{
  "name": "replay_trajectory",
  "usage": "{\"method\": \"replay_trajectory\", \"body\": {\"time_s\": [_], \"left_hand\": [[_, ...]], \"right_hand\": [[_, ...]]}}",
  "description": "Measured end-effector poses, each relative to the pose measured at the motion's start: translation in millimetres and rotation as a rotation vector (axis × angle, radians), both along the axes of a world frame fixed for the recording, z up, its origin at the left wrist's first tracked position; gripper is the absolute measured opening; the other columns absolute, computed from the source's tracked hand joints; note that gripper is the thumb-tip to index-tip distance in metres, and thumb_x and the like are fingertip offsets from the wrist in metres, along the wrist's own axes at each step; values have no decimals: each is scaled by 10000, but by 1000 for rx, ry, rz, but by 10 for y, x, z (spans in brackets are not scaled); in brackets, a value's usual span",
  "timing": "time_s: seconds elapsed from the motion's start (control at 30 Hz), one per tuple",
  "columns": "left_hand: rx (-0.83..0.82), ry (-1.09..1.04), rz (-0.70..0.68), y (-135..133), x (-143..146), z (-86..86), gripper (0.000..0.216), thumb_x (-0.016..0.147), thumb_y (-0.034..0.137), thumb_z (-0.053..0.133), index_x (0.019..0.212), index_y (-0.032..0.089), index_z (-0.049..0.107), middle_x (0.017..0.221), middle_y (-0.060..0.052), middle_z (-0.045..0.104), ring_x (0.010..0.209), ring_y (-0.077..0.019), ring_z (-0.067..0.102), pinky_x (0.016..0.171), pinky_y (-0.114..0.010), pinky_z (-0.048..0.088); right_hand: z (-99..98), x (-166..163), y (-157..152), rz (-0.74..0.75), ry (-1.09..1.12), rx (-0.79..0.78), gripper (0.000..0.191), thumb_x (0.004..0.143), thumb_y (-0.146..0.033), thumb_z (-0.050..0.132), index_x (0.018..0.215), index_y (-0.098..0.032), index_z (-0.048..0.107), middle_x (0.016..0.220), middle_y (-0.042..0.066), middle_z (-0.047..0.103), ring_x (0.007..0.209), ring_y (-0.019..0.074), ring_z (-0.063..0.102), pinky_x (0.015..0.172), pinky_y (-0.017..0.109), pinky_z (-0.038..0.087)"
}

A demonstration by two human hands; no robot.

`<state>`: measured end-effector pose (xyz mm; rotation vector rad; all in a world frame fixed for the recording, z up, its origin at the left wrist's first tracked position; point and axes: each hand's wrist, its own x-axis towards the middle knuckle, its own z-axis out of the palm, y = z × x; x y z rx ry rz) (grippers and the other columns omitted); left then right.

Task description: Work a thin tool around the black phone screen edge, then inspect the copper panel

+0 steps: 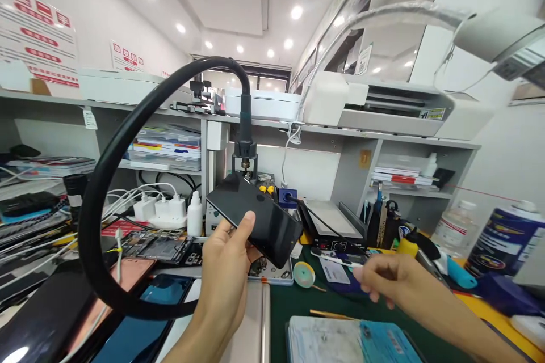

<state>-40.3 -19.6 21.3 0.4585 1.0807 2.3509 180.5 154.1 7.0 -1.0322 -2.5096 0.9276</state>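
Note:
My left hand (225, 272) holds a black phone (259, 218) up over the bench, tilted, with the thumb on its near edge and the dark glossy face toward me. Just above the phone hangs the nozzle of a hot-air tool (246, 150) on a thick black hose (110, 181) that loops to the left. My right hand (385, 278) hovers low at the right over the green mat (298, 303), fingers loosely curled and blurred. Whether it holds anything is unclear.
Opened phones and boards (159, 247) lie at the left beside chargers (164, 207) and a small white bottle (195, 214). A tape roll (304, 274), a heating plate (330, 218), bottles (504, 238) and tools crowd the right. A blue-covered pad (349, 340) lies near me. Shelves hold printers.

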Motion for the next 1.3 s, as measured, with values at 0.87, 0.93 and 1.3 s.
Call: {"method": "replay_trajectory", "body": {"time_s": [0.87, 0.93, 1.3], "left_hand": [[-74, 14, -150, -61, 127, 38, 390, 876, 379, 649, 1215, 186, 661, 1006, -89, 749, 902, -211, 683, 632, -249, 520], [-68, 14, -155, -52, 124, 32, 375, 896, 379, 623, 1217, 187, 651, 1000, -87, 751, 908, -209, 683, 646, -253, 524], [-75, 30, -180, -55, 124, 66, 371, 911, 374, 607, 1228, 185, 632, 1052, -101, 735, 901, -200, 684, 593, -227, 491]], "right_hand": [[-114, -90, 282, 240, -312, -54, 185, 754, -355, 679, 702, -177, 674, 596, -17, 597, 573, 150, 542, 537, 255, 346], [-87, -155, 194, 276, -337, -59, 256, 810, -412, 639, 715, -176, 665, 602, -35, 527, 585, 133, 478, 547, 247, 317], [-107, -277, 159, 362, -417, -89, 146, 819, -303, 594, 723, -199, 629, 617, -61, 400, 592, 118, 331, 548, 247, 254]]}}
